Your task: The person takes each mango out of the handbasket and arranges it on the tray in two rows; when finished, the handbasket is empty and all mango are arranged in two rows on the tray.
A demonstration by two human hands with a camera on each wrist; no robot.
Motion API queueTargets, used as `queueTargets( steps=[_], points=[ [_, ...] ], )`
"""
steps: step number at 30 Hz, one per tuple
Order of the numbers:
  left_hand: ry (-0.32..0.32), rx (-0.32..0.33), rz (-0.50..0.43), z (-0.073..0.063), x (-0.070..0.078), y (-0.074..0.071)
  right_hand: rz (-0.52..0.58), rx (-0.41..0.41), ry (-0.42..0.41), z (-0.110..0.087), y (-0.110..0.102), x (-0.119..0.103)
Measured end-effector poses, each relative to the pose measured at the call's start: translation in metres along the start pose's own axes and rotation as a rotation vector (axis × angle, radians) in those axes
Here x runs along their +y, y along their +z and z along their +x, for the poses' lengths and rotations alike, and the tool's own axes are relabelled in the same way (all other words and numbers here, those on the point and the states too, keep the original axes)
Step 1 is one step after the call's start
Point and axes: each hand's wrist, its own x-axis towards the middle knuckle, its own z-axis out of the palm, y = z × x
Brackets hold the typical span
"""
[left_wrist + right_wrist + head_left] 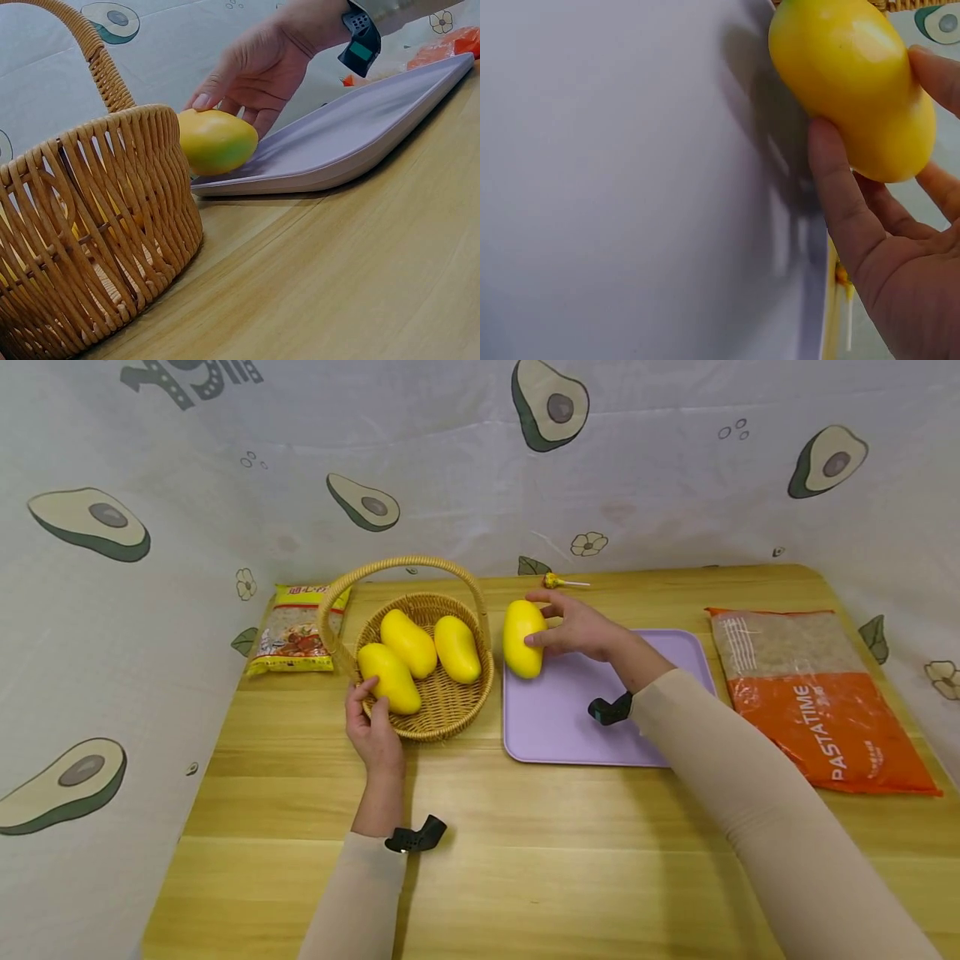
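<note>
Near the far-left corner of the counter (525, 877) lay a yellow food bag (288, 639). Beside it, the wicker basket (442, 724) held three mangoes (408, 645); the left hand (377, 739) was at its near-left rim, fingers partly bent, whether gripping or merely touching I could not tell. Over the purple tray's (555, 727) far-left corner, the right hand (576, 628) held another mango (521, 639) between thumb and fingers, spread to its width. Such smooth fruit seemed best held firmly but lightly, clear of handle and tray edge. Toward the counter's right edge lay an orange bag (832, 718).

Booth: printed sheeting (465, 477), wooden table (510, 868)
</note>
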Motion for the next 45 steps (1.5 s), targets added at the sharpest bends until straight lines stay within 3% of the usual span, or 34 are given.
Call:
queueTargets(
  steps=[22, 45],
  points=[
    [-0.002, -0.002, -0.005, 0.0019, -0.0007, 0.0003, -0.063, 0.019, 0.025, 0.0032, 0.0054, 0.0032],
    [-0.007, 0.018, -0.012, 0.0019, -0.0005, 0.0014, -0.013, 0.035, 0.01, 0.0027, 0.0083, 0.0079]
  ],
)
